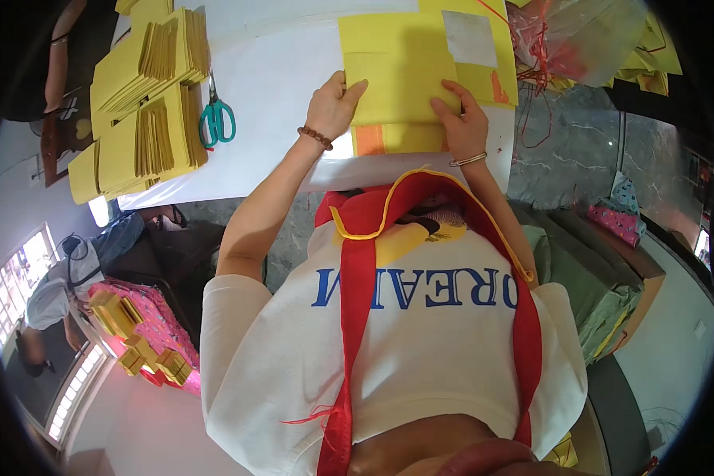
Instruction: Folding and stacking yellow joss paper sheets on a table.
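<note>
A folded sheet of yellow paper [397,87] lies before me at the table's near edge, over another yellow sheet [412,140] with orange patches. My left hand [333,105] grips its left edge, thumb on top and the other fingers curled. At the right edge, my right hand [463,120] pinches the paper between thumb and fingers; part of the fingertips is hard to see. Just beyond it, more yellow paper [476,79] with a silver square [470,38] rests underneath.
Fanned stacks of folded yellow paper [155,119] cover the table's left side, with teal-handled scissors [216,119] beside them. A clear plastic bag [571,36] and red strings lie at the far right. Other people [55,79] are at the left. Green-wrapped bundles [587,278] stand right.
</note>
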A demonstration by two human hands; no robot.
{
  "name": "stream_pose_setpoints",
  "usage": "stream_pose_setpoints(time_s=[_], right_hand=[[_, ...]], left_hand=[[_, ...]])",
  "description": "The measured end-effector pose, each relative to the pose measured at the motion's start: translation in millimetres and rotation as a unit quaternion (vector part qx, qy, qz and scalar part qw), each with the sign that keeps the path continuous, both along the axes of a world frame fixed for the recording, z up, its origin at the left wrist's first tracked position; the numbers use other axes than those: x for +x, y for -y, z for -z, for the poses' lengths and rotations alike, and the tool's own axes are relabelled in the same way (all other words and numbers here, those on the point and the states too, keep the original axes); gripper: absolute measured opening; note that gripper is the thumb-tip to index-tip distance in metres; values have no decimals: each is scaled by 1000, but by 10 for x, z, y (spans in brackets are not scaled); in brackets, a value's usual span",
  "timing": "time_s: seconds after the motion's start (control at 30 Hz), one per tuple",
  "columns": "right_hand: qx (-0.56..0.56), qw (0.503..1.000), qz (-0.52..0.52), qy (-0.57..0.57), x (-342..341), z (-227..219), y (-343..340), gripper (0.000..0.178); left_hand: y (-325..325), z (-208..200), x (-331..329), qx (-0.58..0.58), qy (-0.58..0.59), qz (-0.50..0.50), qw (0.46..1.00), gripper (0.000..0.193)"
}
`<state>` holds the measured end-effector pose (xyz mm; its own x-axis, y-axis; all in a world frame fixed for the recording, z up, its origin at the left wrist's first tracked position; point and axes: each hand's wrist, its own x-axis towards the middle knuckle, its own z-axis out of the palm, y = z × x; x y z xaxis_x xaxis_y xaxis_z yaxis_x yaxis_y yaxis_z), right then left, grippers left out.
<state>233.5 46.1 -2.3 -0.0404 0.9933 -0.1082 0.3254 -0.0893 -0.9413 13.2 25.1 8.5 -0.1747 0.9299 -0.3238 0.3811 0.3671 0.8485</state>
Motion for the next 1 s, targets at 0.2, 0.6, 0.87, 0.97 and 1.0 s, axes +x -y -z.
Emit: stream_pose_setpoints(time_s=[0.2, 0.6, 0.87, 0.97, 1.0], right_hand=[[39, 999, -13, 22, 12, 99, -62, 36], [35, 999, -6, 29, -17, 31, -33, 39], [259, 913, -93, 300, 25, -43, 220, 46], [309, 838, -188, 408, 101, 76, 333, 54], [282, 829, -222, 429, 103, 95, 345, 58]], left_hand=[[-10, 117, -22, 18, 24, -17, 999, 35], [-52, -180, 457, 329, -392, 230, 828, 46], [-35, 84, 454, 307, -394, 245, 831, 48], [-26, 91, 472, 305, -397, 244, 831, 50], [-33, 96, 471, 310, -397, 242, 829, 50]])
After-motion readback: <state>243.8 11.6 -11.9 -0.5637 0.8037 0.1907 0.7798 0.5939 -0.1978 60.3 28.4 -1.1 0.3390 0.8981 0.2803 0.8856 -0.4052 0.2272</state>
